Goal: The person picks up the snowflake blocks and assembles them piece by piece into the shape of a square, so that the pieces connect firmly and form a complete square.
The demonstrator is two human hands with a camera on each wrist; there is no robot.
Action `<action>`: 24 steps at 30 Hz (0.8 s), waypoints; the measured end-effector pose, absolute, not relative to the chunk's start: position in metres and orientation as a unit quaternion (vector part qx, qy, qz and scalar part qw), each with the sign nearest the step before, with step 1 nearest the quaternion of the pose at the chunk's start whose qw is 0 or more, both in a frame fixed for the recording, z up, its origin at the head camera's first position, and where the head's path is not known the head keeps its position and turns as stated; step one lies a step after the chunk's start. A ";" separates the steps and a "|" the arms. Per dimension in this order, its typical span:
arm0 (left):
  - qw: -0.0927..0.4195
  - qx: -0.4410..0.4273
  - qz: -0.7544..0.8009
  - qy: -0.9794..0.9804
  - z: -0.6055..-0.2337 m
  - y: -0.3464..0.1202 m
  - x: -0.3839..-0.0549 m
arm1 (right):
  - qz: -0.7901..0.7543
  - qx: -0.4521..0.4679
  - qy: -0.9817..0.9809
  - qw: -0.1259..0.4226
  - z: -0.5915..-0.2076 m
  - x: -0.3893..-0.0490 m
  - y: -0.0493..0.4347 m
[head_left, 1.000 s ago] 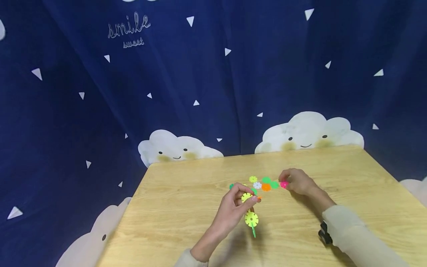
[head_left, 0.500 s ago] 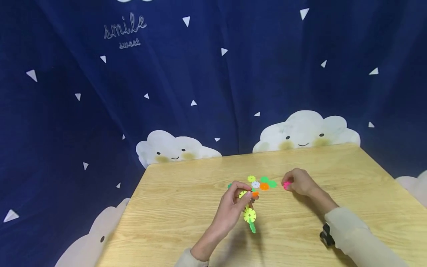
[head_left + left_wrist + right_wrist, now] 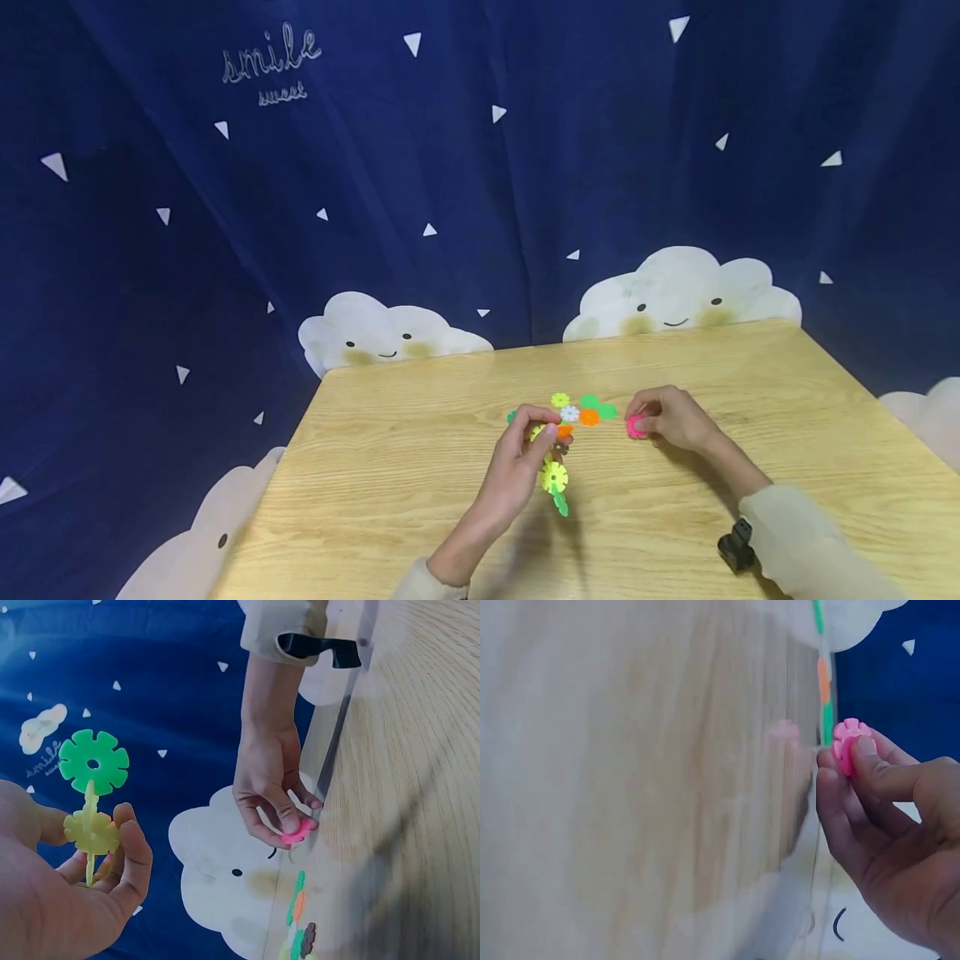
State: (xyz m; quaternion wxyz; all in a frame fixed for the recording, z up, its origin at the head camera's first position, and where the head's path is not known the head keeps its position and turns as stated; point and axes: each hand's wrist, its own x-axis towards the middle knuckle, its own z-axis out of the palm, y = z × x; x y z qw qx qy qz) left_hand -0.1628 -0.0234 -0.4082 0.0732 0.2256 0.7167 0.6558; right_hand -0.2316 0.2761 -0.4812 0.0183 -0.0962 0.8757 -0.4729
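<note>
My left hand [image 3: 512, 468] holds a chain of notched, flower-shaped plastic discs above the table. A yellow disc [image 3: 553, 477] and a green disc [image 3: 561, 503] hang from its lower end, and an orange disc [image 3: 563, 432] shows by the fingertips. The left wrist view has the green disc [image 3: 72, 760] slotted onto a yellow one; fingers hide part of the chain. To the right, my right hand [image 3: 681, 423] pinches a pink notched disc [image 3: 634, 428] between thumb and fingers. In the right wrist view that pink disc [image 3: 842, 756] appears raised off the tabletop.
Several loose discs lie on the wooden table [image 3: 405, 467] beyond my left hand: a yellow disc [image 3: 560, 400], a white disc [image 3: 570, 413], an orange disc [image 3: 589, 417] and green discs [image 3: 607, 412]. A dark blue curtain [image 3: 375, 167] hangs behind the table.
My right hand has drawn the pink disc away from the loose discs and slightly toward me. The left hand keeps its hold while the chain turns a little.
</note>
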 end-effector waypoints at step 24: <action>0.079 0.209 0.635 0.739 -0.409 -0.017 -0.164 | -0.627 -0.147 0.765 -0.006 -0.428 -0.187 0.220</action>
